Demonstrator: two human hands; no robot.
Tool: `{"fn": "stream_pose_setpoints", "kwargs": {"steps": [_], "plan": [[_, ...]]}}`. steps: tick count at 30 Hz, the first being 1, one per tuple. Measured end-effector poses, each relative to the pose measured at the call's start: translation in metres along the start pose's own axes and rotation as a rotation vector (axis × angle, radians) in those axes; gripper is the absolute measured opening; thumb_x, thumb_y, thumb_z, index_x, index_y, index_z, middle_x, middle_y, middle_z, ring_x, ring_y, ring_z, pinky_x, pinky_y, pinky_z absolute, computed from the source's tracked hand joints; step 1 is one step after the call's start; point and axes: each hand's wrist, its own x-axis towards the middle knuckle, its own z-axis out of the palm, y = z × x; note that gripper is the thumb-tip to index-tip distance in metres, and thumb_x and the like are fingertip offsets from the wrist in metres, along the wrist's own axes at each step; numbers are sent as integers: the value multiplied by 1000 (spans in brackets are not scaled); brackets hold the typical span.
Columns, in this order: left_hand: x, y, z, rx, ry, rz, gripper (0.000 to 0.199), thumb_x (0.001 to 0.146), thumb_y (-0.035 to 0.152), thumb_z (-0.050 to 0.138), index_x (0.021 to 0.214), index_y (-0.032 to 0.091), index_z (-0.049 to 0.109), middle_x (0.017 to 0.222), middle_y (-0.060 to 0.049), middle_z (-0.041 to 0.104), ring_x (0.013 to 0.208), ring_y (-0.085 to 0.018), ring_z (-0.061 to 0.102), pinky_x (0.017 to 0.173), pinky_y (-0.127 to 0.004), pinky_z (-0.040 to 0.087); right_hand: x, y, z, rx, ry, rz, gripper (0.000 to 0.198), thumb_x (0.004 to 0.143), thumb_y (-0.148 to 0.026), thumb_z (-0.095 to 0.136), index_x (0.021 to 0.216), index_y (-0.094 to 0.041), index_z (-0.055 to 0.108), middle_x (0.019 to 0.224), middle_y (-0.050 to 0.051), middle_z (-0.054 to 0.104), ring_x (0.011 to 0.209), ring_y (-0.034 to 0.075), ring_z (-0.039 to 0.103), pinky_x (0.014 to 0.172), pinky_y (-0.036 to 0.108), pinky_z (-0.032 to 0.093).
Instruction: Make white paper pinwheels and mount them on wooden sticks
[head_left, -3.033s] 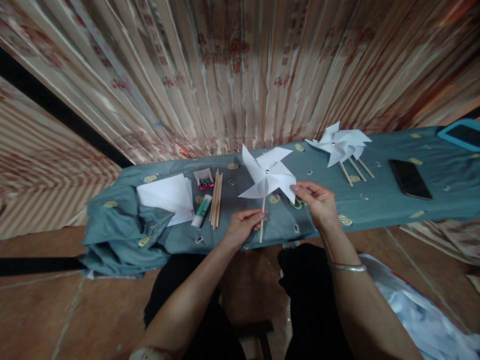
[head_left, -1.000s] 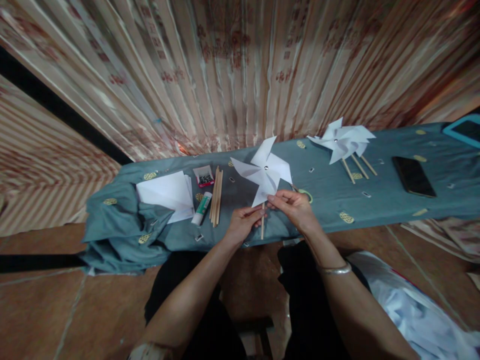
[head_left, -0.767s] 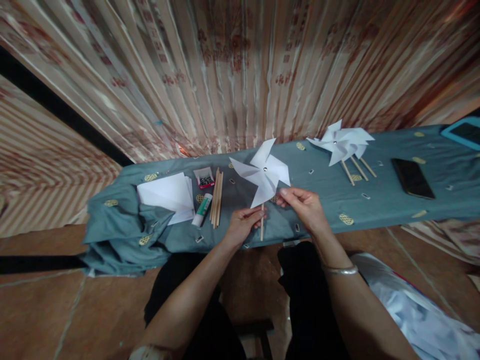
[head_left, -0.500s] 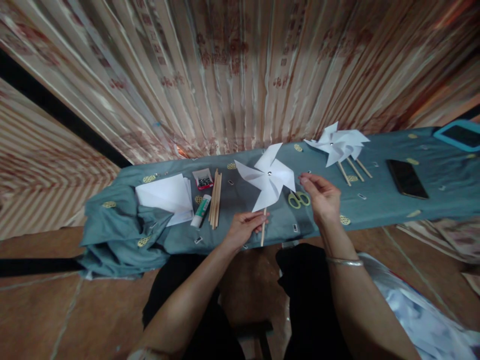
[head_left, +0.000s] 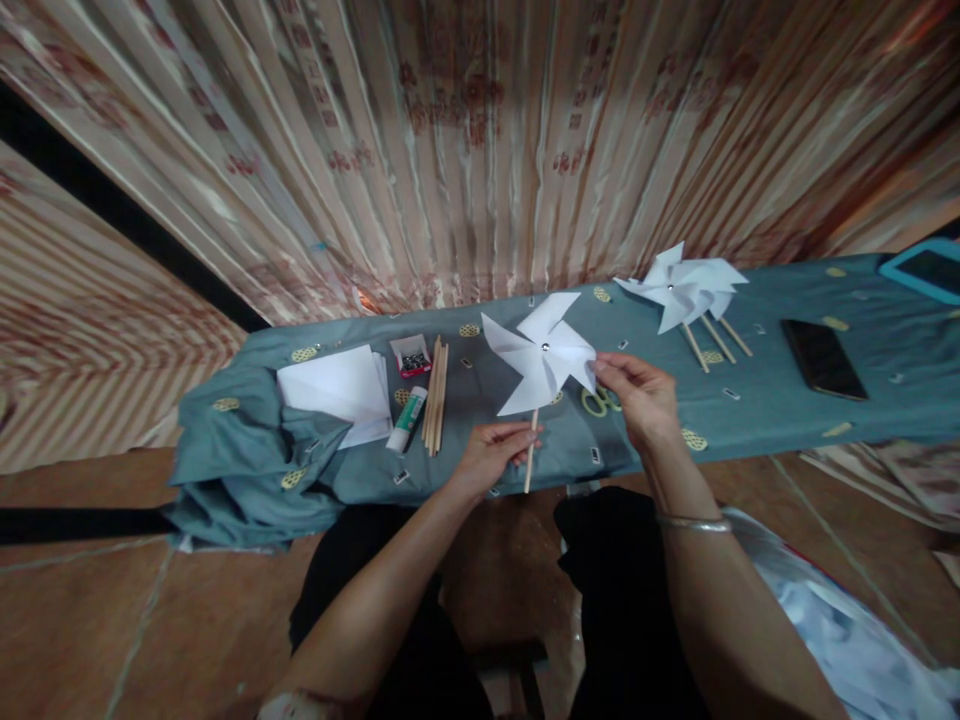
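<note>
A white paper pinwheel (head_left: 547,360) with a silver pin at its centre stands upright on a thin wooden stick in front of me. My left hand (head_left: 499,455) is closed round the lower part of that stick. At the pinwheel's right side, my right hand (head_left: 641,395) has thumb and fingertips closed on the tip of one blade. Green-handled scissors (head_left: 598,402) lie on the cloth behind it, partly hidden by the blade and the hand.
On the cloth-covered table (head_left: 465,400) lie white paper sheets (head_left: 334,390), a red box of pins (head_left: 412,358), a glue stick (head_left: 407,420) and several wooden sticks (head_left: 435,395). Further right are finished pinwheels (head_left: 679,285), a black phone (head_left: 823,358) and a blue-framed object (head_left: 926,268).
My right hand has moved left and met a blade of the pinwheel. The pinwheel's blades have turned slightly. My left hand keeps its hold on the stick.
</note>
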Motion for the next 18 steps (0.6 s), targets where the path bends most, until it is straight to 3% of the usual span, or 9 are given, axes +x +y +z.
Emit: {"fn": "stream_pose_setpoints", "kwargs": {"steps": [18], "plan": [[4, 1, 1, -56, 57, 2, 42, 53, 44, 87, 82, 15, 79, 67, -4, 71, 50, -4, 45, 51, -20, 34, -10, 2, 6, 3, -61, 79, 31, 45, -42, 89, 63, -21, 75, 58, -1, 69, 52, 11, 58, 53, 25, 47]]}}
